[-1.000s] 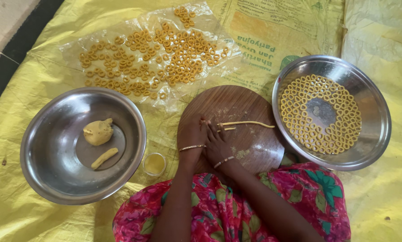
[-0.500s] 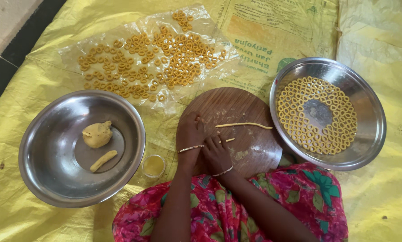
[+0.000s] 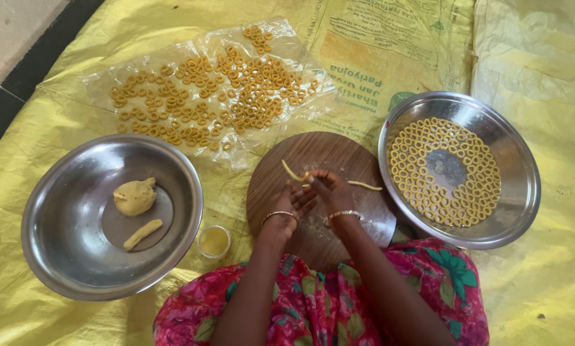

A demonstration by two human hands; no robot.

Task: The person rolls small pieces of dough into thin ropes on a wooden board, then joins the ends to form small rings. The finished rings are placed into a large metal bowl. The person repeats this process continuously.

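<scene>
Since the earlier frame both hands have lifted off the flat-lying thin yellow dough strand (image 3: 300,174). Now the right hand (image 3: 331,192) pinches its raised end in its fingers (image 3: 313,177) above the round wooden board (image 3: 319,150); the left hand (image 3: 292,204) sits alongside, fingers loosely curled. The dough looks soft, light and easily torn, best held gently near its end.

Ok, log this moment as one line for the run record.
left hand: on wooden board | right hand: pinching dough strand | ring bowl: right | dough-lump bowl: left

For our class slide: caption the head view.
Both hands shape a thin yellow dough strand over a round wooden board between two steel bowls.
</scene>
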